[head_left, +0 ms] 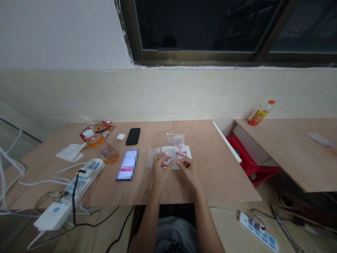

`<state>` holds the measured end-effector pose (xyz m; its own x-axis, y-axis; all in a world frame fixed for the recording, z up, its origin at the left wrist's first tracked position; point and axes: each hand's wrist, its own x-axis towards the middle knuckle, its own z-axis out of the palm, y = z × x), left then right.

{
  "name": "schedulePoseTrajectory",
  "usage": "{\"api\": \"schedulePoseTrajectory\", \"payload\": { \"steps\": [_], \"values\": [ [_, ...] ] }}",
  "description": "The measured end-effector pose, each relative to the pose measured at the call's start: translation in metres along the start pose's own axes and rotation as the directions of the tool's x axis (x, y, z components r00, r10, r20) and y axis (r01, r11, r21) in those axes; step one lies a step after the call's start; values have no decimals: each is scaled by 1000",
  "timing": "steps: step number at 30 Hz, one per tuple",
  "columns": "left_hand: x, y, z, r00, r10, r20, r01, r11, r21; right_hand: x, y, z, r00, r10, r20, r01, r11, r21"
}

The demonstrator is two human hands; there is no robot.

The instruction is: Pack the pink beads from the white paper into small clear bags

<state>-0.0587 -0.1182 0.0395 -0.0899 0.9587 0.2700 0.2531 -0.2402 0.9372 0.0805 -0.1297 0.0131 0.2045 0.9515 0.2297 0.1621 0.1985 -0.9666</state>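
Over a white sheet (186, 149) on the wooden table, my two hands nearly meet at the thumbs. Small pink-red pieces (181, 153), bead-like in size, lie scattered on the sheet. My left hand (159, 167) is curled, thumb toward fingers, at a small clear plastic bag (170, 153) that it seems to hold; pinkish bits show beneath its fingers. Thumb and fingers of my right hand (189, 170) are pinched together near the bag, and what lies between them is too small to make out. Another clear bag (152, 153) lies left of the sheet, and clear packets (176, 138) lie behind it.
Left of my hands are a lit phone (127, 165), a black phone (133, 136), a white case (120, 137), an orange drink bottle (102, 147), tissue (70, 152), red wrappers (101, 128) and a power strip (71, 191) with cables. A red stool (243, 158) stands right.
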Motion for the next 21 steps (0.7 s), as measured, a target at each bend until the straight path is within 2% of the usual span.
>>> {"api": "schedulePoseTrajectory", "payload": {
  "steps": [4, 9, 14, 21],
  "values": [
    [-2, 1, 1, 1000, -10, 12, 9, 996, 83, -1, -1, 2, 996, -35, 76, 46, 988, -148],
    [-2, 0, 0, 999, -32, 44, 26, 991, 135, -1, 2, 3, 992, -53, 116, 78, 971, -228],
    [0, -4, -1, 997, -53, 58, 48, 995, 88, -1, 0, 0, 989, -50, 137, 80, 972, -221],
    [2, -4, -2, 994, -80, 69, 73, 993, 93, -3, -16, -6, 986, -42, 161, 68, 985, -157]
  ]
}}
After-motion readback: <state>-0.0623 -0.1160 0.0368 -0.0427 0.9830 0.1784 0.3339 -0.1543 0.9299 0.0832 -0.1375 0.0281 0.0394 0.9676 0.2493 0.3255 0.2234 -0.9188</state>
